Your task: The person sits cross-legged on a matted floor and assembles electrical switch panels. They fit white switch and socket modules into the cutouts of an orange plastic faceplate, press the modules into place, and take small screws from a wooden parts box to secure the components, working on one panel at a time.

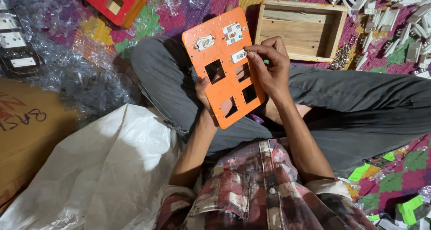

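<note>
An orange panel [211, 70] with several square cut-outs rests tilted over my lap. My left hand [203, 92] holds it from underneath, fingers partly hidden behind the board. My right hand [269, 68] pinches a small white switch piece [238, 56] set into one opening near the panel's right edge. Two more white fittings, one [204, 42] at the upper left and one [233, 33] at the top, sit in the panel.
An open wooden box [301, 29] lies beyond my knee. A pile of white switch parts [395, 19] fills the top right. A white sack [98, 167], a cardboard carton [27, 131], crumpled plastic wrap [67, 55] and a red panel [116, 1] lie left.
</note>
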Demonstrator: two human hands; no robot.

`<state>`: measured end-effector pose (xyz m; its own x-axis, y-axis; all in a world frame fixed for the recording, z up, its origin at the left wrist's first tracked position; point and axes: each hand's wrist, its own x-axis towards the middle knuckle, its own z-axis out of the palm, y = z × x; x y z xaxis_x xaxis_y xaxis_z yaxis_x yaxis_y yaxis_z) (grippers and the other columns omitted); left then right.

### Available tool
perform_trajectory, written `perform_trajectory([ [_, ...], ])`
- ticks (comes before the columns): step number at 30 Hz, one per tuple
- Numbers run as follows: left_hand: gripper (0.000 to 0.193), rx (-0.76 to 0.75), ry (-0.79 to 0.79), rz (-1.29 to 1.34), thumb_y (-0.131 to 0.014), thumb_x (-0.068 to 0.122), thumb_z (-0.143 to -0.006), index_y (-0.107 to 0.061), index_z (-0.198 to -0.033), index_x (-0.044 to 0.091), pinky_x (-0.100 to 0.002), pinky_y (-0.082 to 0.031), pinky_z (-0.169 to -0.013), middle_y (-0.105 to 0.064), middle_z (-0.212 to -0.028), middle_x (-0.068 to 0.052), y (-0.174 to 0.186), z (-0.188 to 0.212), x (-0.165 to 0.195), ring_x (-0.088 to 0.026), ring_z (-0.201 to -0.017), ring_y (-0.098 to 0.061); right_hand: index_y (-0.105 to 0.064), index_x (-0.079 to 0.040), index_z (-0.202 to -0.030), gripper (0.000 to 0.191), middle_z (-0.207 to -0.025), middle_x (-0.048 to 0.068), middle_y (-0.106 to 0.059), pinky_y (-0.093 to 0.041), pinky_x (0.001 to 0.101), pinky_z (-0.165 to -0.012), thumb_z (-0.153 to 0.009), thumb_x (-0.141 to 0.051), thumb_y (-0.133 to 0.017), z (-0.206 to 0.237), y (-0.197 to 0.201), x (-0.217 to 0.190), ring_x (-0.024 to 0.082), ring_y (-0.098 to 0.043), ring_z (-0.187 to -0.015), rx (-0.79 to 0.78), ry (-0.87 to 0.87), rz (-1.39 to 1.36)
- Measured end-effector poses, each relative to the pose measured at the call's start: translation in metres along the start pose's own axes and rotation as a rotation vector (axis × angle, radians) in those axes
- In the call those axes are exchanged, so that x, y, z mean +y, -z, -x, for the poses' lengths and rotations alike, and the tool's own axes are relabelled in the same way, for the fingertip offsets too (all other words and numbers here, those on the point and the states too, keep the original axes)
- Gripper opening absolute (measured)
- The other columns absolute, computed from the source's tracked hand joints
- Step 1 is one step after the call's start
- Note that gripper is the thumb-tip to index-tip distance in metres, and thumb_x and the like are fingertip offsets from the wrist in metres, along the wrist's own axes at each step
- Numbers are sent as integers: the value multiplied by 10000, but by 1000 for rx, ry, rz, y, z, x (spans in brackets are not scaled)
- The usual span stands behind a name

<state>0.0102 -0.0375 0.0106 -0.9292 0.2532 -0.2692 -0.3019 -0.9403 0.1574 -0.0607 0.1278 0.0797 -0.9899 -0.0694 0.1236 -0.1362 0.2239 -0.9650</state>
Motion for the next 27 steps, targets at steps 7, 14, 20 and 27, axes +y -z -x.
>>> perform_trajectory([
  [7,1131,-42,48,-35,-733,600,-780,-279,-1594,-41,-553,-248,-1277,-323,-1618,-271,-8,-1,2,-441,-1506,-322,-770,-32,-1086,130,-978,57,-552,-465,302,-782,-969,-60,-820,-1,6,-3,174,-559,-914,41,146,145],
  [14,1172,-43,77,-39,-750,626,-757,-280,-1594,-45,-565,-236,-1282,-320,-1618,-283,-15,4,4,-457,-1504,-316,-774,-27,-1025,142,-948,62,-537,-471,316,-763,-921,-69,-861,-2,13,-10,186,-554,-884,54,136,174],
  [20,1239,8,60,-56,-753,663,-720,-260,-1602,-56,-593,-207,-1287,-288,-1631,-293,-15,7,5,-480,-1512,-283,-770,-26,-1041,162,-956,63,-554,-487,317,-765,-914,-60,-865,-2,17,-25,185,-578,-888,44,152,199],
  [27,1290,-90,129,-49,-752,684,-653,-212,-1622,26,-592,-164,-1290,-202,-1667,-276,-25,7,9,-467,-1559,-187,-768,-30,-1070,181,-947,72,-536,-470,310,-706,-916,-17,-862,-1,24,-39,192,-573,-861,-4,225,273],
])
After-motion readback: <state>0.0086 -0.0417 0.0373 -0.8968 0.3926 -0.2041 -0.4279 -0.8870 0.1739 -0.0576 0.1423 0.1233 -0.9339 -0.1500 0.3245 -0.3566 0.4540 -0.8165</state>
